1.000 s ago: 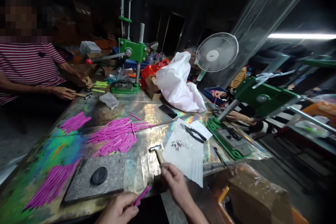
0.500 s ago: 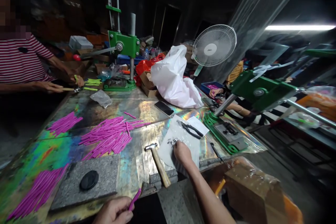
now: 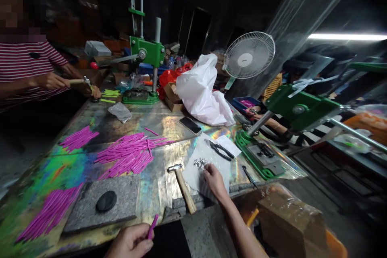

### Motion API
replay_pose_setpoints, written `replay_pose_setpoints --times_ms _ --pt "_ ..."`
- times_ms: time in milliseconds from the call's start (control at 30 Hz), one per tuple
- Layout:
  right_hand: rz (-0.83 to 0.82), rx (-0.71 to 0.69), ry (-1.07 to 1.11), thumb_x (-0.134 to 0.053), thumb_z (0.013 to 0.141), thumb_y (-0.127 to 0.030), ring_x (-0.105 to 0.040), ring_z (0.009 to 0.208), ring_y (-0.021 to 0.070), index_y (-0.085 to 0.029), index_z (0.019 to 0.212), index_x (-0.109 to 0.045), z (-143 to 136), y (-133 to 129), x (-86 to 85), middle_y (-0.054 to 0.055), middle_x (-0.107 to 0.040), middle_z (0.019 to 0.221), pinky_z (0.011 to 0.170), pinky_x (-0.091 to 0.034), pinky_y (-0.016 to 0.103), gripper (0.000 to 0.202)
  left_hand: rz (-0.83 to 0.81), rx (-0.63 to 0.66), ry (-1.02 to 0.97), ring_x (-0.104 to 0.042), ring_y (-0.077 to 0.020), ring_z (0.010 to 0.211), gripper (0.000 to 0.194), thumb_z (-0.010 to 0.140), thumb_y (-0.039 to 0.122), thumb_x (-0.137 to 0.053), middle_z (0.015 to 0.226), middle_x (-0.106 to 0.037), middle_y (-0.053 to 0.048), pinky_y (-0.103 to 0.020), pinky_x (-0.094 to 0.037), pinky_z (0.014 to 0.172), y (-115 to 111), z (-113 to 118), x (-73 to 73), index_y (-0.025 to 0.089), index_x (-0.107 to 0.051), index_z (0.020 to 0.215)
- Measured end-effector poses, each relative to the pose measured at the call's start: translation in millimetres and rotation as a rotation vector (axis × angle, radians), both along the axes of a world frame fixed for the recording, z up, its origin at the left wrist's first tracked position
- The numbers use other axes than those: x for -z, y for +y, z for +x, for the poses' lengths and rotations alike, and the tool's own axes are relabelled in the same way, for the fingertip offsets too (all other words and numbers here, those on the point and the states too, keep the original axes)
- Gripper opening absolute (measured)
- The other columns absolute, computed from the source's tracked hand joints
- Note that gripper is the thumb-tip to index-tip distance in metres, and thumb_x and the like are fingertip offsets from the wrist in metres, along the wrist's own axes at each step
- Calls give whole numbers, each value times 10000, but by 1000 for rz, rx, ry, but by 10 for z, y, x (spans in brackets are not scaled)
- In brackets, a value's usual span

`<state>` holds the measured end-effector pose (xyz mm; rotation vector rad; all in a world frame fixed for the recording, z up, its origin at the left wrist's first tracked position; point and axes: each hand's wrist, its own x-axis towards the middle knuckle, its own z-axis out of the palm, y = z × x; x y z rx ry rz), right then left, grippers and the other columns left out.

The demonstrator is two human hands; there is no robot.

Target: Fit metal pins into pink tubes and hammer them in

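Note:
My left hand (image 3: 133,240) is closed at the table's front edge, pinching a short magenta strip (image 3: 152,225) that points up. My right hand (image 3: 215,179) is pinched at the edge of a small pile of shiny metal pieces (image 3: 200,163) on a white sheet (image 3: 192,177); whatever lies between its fingertips is too small to make out. A ball-peen hammer (image 3: 185,191) with a wooden handle lies between my hands. Beyond the pile are black-handled pliers (image 3: 222,151). A stone slab (image 3: 127,199) with a black round pad (image 3: 106,201) lies left, near heaps of magenta strips (image 3: 130,153).
Green hand presses stand at the back (image 3: 147,52) and right (image 3: 302,107). A phone (image 3: 190,125), a white bag (image 3: 198,92) and a fan (image 3: 249,54) are farther back. A co-worker (image 3: 27,64) hammers at left; another person's arm (image 3: 273,125) shows at right. A carton (image 3: 290,221) stands below right.
My right hand has drawn slightly back from the metal pile, uncovering more of it. My left hand still holds the strip. The co-worker's hammer has risen. The view has shifted a little.

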<state>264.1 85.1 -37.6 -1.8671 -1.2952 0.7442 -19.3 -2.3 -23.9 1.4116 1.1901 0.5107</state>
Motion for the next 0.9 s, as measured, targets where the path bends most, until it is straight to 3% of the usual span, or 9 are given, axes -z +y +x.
replay_pose_setpoints --times_ms 167,333,500,633,900 --pt "12 -106 408 -491 686 -410 -401 447 106 -203 626 -414 -355 -288 -191 -55 -444 485 457 -310 238 229 -61 -87 -111 -354 -84 463 136 640 264 -564 485 -417 56 -178 -289 430 11 63 -80 144 -569 576" --pt "-71 -222 683 -503 708 -431 -361 409 87 -203 607 -399 -829 -564 -400 -40 -478 484 432 -261 221 270 -64 -163 -214 -393 -85 458 195 654 304 -576 487 -454 41 -174 -303 407 40 127 -230 126 -574 573" --pt "-72 -327 886 -557 707 -405 -337 466 85 -185 596 -437 -1204 -752 -460 -53 -423 489 481 -262 222 274 -35 -220 -369 -442 -89 471 175 669 297 -589 519 -512 25 -181 -366 426 55 167 -256 123 -610 675" --pt "-74 -349 873 -577 695 -403 -330 490 88 -180 597 -451 -1368 -836 -448 -60 -379 516 490 -278 225 274 -37 -261 -443 -429 -67 427 195 677 302 -591 513 -521 19 -176 -364 413 28 164 -281 110 -604 650" --pt "-31 -469 653 -495 750 -426 -419 553 124 -192 605 -438 -1460 -901 -522 -27 -459 562 540 -332 250 281 -160 -362 -589 -458 -70 426 249 644 346 -644 493 -534 9 -175 -371 412 -16 108 -387 104 -595 612"
